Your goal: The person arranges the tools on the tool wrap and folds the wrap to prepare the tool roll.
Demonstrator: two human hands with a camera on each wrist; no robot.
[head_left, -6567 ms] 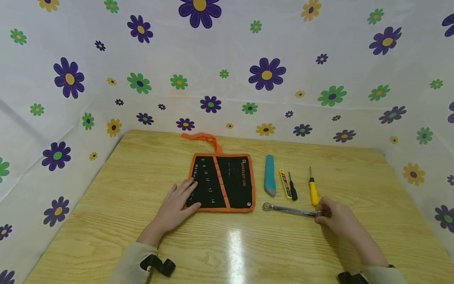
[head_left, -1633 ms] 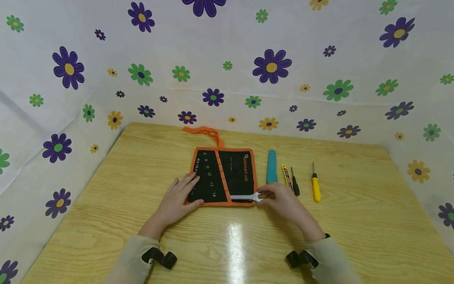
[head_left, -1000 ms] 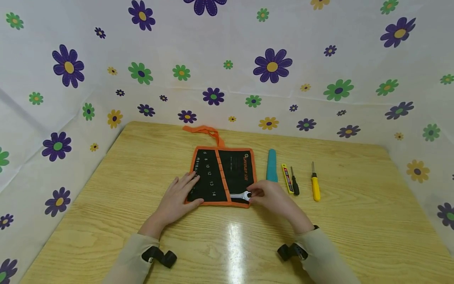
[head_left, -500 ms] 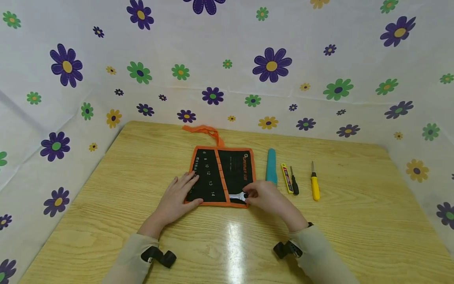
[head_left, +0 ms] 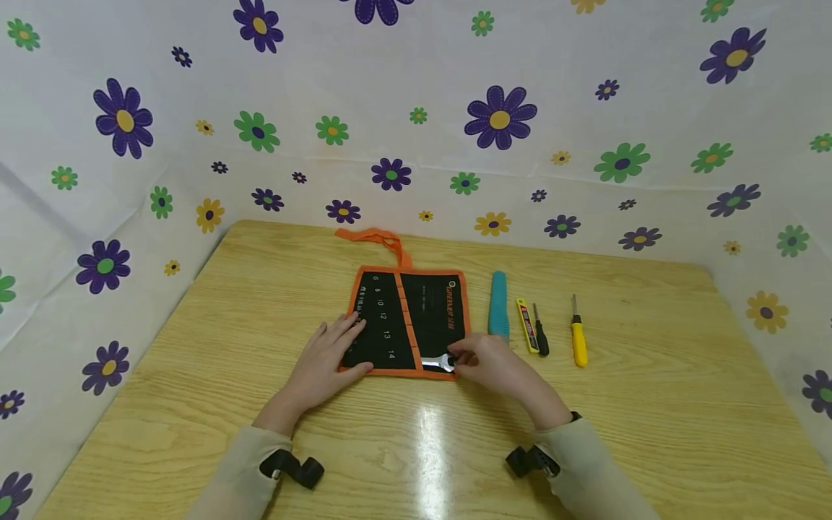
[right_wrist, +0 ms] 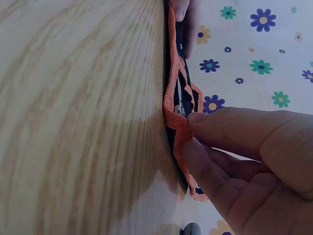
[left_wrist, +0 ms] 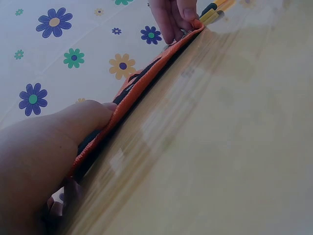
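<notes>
Right hand (head_left: 486, 360) pinches open end of silver metal wrench (head_left: 434, 362), shank inside bottom slot of orange-trimmed black fabric tool pouch (head_left: 425, 310), left hand (head_left: 325, 367) spread, not gripping, on pouch's left edge; pouch could buckle, jamming wrench, if that hand lifts.

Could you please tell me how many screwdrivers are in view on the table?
2: the black screwdriver lies beside the yellow packet, and the yellow screwdriver lies farther right. Others could be hidden inside the pouch.
</notes>
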